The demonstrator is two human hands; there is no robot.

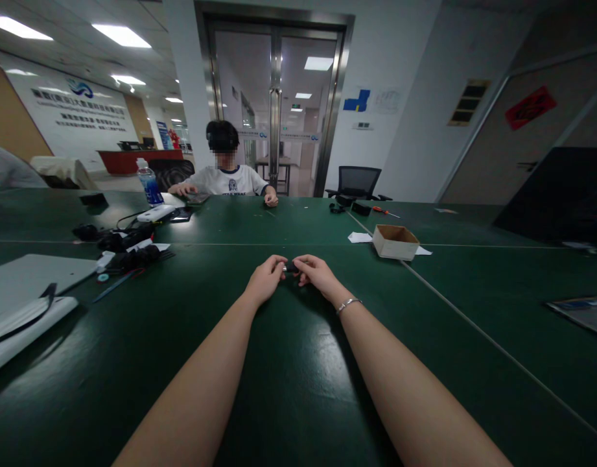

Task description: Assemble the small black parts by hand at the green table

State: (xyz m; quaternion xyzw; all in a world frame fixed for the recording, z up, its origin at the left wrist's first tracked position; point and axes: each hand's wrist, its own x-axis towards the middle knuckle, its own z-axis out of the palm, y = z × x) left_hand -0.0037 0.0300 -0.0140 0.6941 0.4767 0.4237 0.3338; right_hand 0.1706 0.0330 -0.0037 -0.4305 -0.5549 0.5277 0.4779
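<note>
Both my arms reach forward over a dark green table (288, 363). My left hand (268, 277) and my right hand (316, 272) meet at the table's middle, fingers curled together around a small black object (291, 266) pinched between them. The object is too small to name. A thin bracelet circles my right wrist.
A small open cardboard box (395, 241) sits to the right on white paper. Black cables and gear (126, 250), a water bottle (149, 183) and a white laptop (28, 285) lie at left. A person (226, 175) sits across the table. A dark board (561, 194) stands at right.
</note>
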